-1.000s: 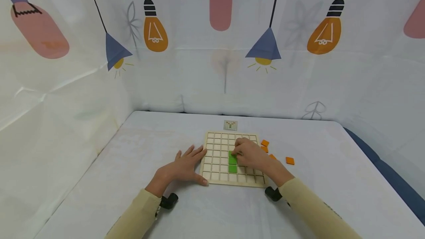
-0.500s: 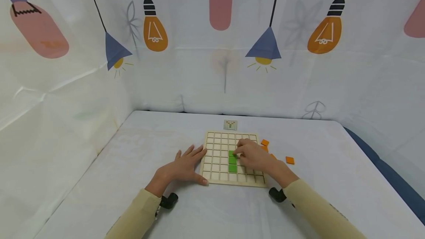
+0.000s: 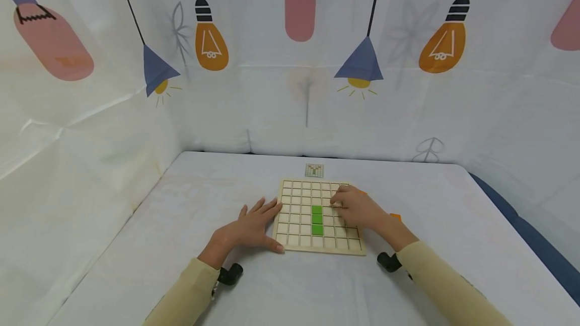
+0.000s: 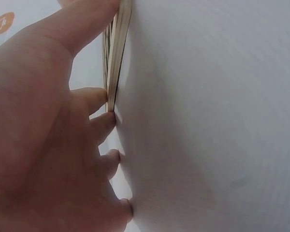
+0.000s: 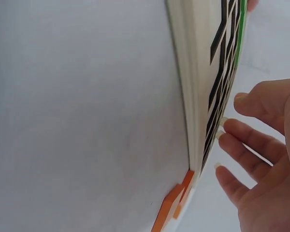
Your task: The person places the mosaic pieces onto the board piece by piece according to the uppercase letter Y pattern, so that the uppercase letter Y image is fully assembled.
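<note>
A wooden grid board (image 3: pixel 293 219) lies on the white table. A column of green square tiles (image 3: pixel 317 218) sits in its middle cells. My left hand (image 3: pixel 249 228) is spread at the board's left side, fingertips on that edge and thumb by the near corner; the left wrist view shows the fingers against the board's edge (image 4: pixel 118 58). Over the right part of the board hovers my right hand (image 3: pixel 358 208), its fingers loosely bent. In the right wrist view, thumb and fingers stand apart with nothing between them.
Beyond the board lies a small pattern card (image 3: pixel 314 170). An orange tile (image 3: pixel 395 216) shows beside the right wrist, and more orange tiles (image 5: pixel 170 205) lie by the board's edge, partly hidden by the right hand. A printed curtain (image 3: pixel 272 104) hangs behind the table.
My right hand has come off the green tiles and moved right across the board, uncovering the green column and covering most of the orange tiles. The left hand has stayed put.
</note>
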`<state>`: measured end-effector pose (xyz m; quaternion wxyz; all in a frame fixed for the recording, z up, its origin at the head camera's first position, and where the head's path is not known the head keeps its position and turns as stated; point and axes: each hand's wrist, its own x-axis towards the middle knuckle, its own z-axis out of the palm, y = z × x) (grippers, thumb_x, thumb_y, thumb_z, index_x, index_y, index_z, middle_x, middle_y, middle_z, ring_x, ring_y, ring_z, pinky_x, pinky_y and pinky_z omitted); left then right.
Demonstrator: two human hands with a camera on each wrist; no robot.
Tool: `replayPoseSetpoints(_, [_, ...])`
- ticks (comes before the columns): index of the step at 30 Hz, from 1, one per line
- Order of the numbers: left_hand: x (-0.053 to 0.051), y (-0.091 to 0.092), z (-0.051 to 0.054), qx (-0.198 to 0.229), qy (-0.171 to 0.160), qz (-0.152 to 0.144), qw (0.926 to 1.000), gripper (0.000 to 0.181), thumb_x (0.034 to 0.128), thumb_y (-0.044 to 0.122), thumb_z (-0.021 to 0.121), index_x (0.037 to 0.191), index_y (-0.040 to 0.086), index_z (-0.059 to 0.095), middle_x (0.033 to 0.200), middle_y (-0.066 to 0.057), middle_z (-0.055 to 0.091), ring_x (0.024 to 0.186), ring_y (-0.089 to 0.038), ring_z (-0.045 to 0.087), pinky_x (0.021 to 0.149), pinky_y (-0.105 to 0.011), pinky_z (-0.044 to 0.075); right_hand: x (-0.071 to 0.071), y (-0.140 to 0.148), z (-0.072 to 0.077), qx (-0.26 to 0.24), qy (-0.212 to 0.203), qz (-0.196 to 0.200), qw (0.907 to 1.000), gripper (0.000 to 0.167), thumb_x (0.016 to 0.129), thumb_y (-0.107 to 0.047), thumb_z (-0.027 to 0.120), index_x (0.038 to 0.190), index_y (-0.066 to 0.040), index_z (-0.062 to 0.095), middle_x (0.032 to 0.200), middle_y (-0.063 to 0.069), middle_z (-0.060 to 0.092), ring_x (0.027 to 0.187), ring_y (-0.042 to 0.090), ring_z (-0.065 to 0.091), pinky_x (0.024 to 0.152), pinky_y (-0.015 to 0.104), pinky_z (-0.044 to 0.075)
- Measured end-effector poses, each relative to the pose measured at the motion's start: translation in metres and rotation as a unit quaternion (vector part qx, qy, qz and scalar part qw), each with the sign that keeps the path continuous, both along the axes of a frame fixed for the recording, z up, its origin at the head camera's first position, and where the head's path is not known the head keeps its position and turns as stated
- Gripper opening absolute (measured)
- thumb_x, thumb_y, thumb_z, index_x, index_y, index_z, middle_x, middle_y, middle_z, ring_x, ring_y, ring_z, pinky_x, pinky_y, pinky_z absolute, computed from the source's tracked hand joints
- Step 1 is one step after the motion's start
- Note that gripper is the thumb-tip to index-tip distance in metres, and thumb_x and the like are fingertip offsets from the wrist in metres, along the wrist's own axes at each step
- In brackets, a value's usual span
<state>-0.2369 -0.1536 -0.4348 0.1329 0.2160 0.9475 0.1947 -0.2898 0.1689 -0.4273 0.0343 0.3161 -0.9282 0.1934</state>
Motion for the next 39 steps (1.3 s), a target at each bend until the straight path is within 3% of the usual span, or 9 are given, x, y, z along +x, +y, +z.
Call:
replayPoseSetpoints(5, [0.0, 0.0, 0.0, 0.0, -0.004, 0.001, 1.0, 0.114, 0.0727, 0.065, 0.078, 0.16, 0.019, 0.021, 0.169, -0.001, 0.015, 0.157, -0.035, 0.005, 0.116, -0.072, 0.006, 0.0, 0.008, 0.001, 0.011, 0.02, -0.008, 0.9997, 0.021, 0.089, -0.003, 0.065, 0.106, -0.009, 0.076, 0.104, 0.003, 0.068, 0.096, 0.02, 0.062, 0.085, 0.041, 0.052])
replayPoseSetpoints(11, [0.0, -0.001, -0.001, -0.004, -0.003, 0.003, 1.0, 0.114, 0.0724, 0.065, 0.078, 0.161, 0.022, 0.02, 0.169, 0.001, 0.014, 0.157, -0.032, 0.004, 0.117, -0.071, 0.006, -0.001, 0.019, 0.0, 0.029, 0.047, -0.017, 0.9983, 0.021, 0.086, -0.003, 0.069, 0.103, -0.012, 0.077, 0.1, 0.0, 0.07, 0.093, 0.019, 0.063, 0.083, 0.04, 0.052])
replayPoseSetpoints(19, [0.001, -0.001, 0.001, 0.002, -0.006, 0.003, 1.0, 0.114, 0.0729, 0.064, 0.079, 0.16, 0.02, 0.021, 0.169, -0.001, 0.015, 0.157, -0.034, 0.004, 0.117, -0.072, 0.006, -0.003, 0.031, -0.002, 0.032, 0.043, -0.04, 0.9977, 0.025, 0.083, -0.001, 0.068, 0.104, -0.012, 0.076, 0.098, 0.0, 0.069, 0.085, 0.014, 0.056, 0.079, 0.037, 0.048])
replayPoseSetpoints(27, [-0.001, -0.001, 0.0, -0.002, -0.006, 0.006, 1.0, 0.114, 0.0727, 0.066, 0.078, 0.161, 0.021, 0.02, 0.169, 0.001, 0.014, 0.157, -0.033, 0.003, 0.117, -0.071, 0.005, -0.003, 0.039, 0.0, 0.05, 0.054, -0.066, 0.9951, 0.021, 0.086, -0.004, 0.071, 0.106, -0.009, 0.073, 0.101, 0.003, 0.071, 0.091, 0.021, 0.063, 0.084, 0.043, 0.053])
replayPoseSetpoints(39, [-0.001, -0.001, 0.0, -0.004, -0.008, 0.008, 0.9999, 0.115, 0.0719, 0.067, 0.078, 0.161, 0.022, 0.02, 0.169, 0.002, 0.014, 0.157, -0.032, 0.003, 0.118, -0.07, 0.005, -0.004, 0.049, -0.001, 0.084, 0.06, -0.084, 0.9911, 0.018, 0.079, 0.003, 0.069, 0.085, -0.014, 0.069, 0.084, -0.002, 0.062, 0.075, 0.015, 0.052, 0.07, 0.034, 0.047])
